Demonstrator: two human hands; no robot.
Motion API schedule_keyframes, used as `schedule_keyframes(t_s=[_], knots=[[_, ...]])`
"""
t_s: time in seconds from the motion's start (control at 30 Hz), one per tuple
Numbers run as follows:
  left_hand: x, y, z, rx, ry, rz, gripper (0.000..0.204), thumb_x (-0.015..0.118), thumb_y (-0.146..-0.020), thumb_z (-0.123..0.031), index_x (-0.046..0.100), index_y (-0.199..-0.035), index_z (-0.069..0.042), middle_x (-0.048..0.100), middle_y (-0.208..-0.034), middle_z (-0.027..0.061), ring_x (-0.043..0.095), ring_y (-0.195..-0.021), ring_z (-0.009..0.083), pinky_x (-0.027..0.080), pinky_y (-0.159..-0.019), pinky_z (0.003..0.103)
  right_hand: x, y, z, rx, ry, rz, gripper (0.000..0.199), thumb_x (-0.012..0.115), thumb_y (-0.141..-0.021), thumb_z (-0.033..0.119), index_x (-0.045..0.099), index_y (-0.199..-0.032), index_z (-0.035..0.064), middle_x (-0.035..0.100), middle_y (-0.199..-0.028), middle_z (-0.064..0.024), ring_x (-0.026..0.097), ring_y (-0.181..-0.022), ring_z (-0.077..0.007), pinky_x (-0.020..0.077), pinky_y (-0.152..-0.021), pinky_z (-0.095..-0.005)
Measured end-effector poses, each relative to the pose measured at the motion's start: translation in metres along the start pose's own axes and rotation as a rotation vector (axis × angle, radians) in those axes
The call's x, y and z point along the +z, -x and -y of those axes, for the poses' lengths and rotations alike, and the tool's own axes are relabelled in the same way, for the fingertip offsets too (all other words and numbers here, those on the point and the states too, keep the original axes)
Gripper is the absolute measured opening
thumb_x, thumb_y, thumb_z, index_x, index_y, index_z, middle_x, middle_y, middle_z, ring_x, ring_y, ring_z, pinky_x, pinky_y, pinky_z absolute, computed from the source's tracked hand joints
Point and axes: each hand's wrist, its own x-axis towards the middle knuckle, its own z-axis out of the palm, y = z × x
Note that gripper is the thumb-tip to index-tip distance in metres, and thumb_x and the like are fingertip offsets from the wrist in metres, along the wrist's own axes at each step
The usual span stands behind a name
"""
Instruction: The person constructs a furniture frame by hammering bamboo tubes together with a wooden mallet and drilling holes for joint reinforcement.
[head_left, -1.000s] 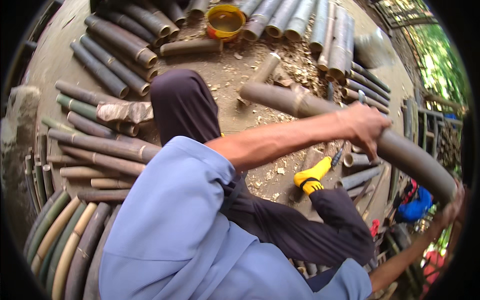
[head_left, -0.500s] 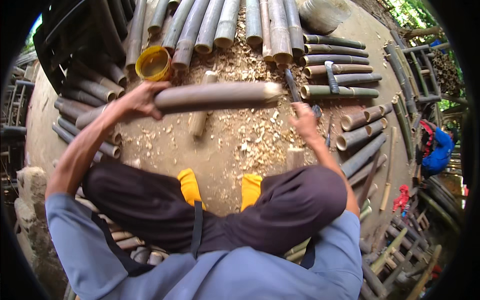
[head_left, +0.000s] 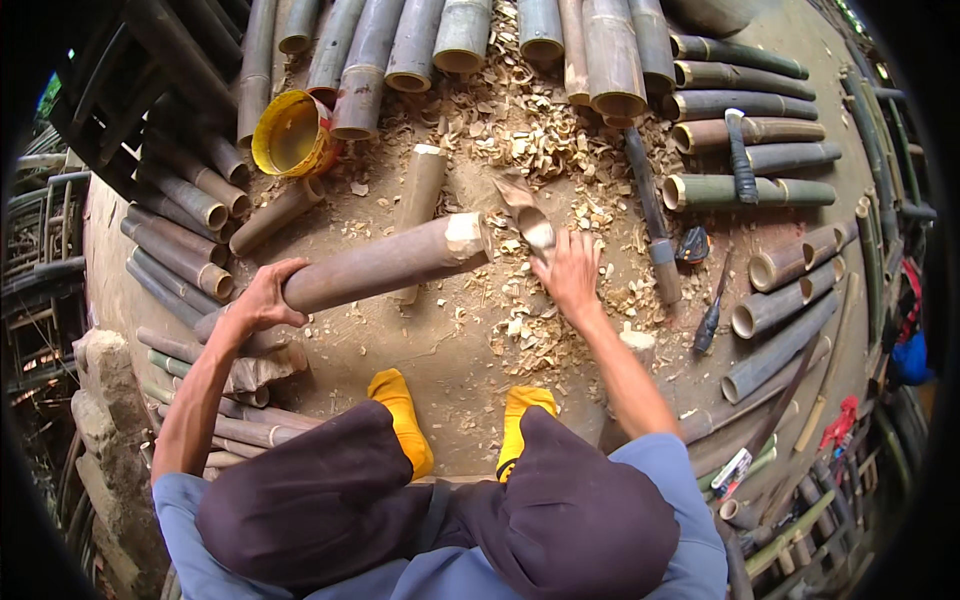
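Observation:
My left hand (head_left: 268, 295) is wrapped round the rear part of a thick brown bamboo tube (head_left: 380, 268), which slants up to the right above the ground. The tube's far end shows a pale, pared edge. My right hand (head_left: 568, 275) is just right of that end, with a pointed brown bamboo offcut (head_left: 522, 212) at its thumb and fingers; the offcut's pale lower end is blurred. Behind the tube lies a bamboo block (head_left: 420, 188), partly hidden by it. A long dark machete (head_left: 652, 215) rests on the ground to the right of my right hand.
Pale wood chips (head_left: 530, 325) litter the ground. Bamboo tubes (head_left: 365, 80) line the far side, with more stacked left and right. A yellow bucket (head_left: 292, 133) stands far left. A hatchet (head_left: 740, 155) lies across the right-hand tubes, and a dark-handled tool (head_left: 710, 320) lies nearer.
My right hand has left the machete and moved left to the bamboo offcut. My left hand still holds the tube, now lower and tilted. The view has shifted and my knees are drawn in.

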Motion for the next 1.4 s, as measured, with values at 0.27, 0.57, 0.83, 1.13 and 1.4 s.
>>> schedule_keyframes(t_s=[0.27,0.57,0.83,1.13,1.4], knots=[[0.049,0.011,0.03,0.072,-0.222,-0.097,0.072,0.075,-0.048,-0.02,0.056,-0.115,-0.005,0.06,-0.107,0.017,0.057,-0.102,0.0353,0.047,-0.088,0.04,-0.017,0.106,0.076,-0.013,-0.229,-0.23,0.068,0.073,-0.07,0.016,0.044,-0.13,-0.0008,0.048,-0.116,-0.019,0.045,-0.107,-0.0342,0.0358,-0.092,-0.0452],[0.13,0.035,-0.054,0.173,-0.396,-0.072,0.065,0.08,-0.055,-0.026,0.058,-0.116,-0.023,0.059,-0.103,0.0045,0.059,-0.103,0.0235,0.041,-0.085,0.049,-0.136,0.148,0.1,-0.292,0.284,0.036,0.091,0.076,-0.056,0.019,0.038,-0.138,0.0162,0.049,-0.121,-0.0164,0.046,-0.116,-0.0317,0.0319,-0.101,-0.0474],[0.109,0.1,-0.034,0.564,-0.055,-0.837,0.071,0.073,-0.058,-0.019,0.051,-0.125,-0.016,0.05,-0.119,0.0119,0.046,-0.115,0.0301,0.035,-0.099,0.044,-0.121,0.176,0.059,-0.147,-0.381,0.424,0.049,0.074,-0.059,0.022,0.057,-0.1,0.0013,0.063,-0.079,-0.0206,0.065,-0.076,-0.0322,0.05,-0.069,-0.0386],[0.111,0.179,0.201,-0.369,-0.718,-0.518,0.072,0.07,-0.064,-0.01,0.042,-0.13,-0.017,0.042,-0.13,0.0056,0.039,-0.125,0.0293,0.023,-0.101,0.067,-0.123,0.19,0.016,0.086,-0.423,0.131,0.065,0.077,-0.056,0.022,0.055,-0.114,0.0018,0.065,-0.097,-0.0202,0.064,-0.092,-0.0357,0.0508,-0.079,-0.0399],[0.115,0.136,0.098,-0.128,-0.449,-0.378,0.097,0.086,-0.039,-0.013,0.043,-0.126,-0.009,0.048,-0.12,0.011,0.049,-0.112,0.0308,0.036,-0.097,0.046,-0.151,0.229,-0.01,0.314,-0.454,-0.108,0.068,0.078,-0.055,0.022,0.054,-0.115,0.0004,0.065,-0.096,-0.02,0.065,-0.087,-0.0328,0.0514,-0.078,-0.0399]])
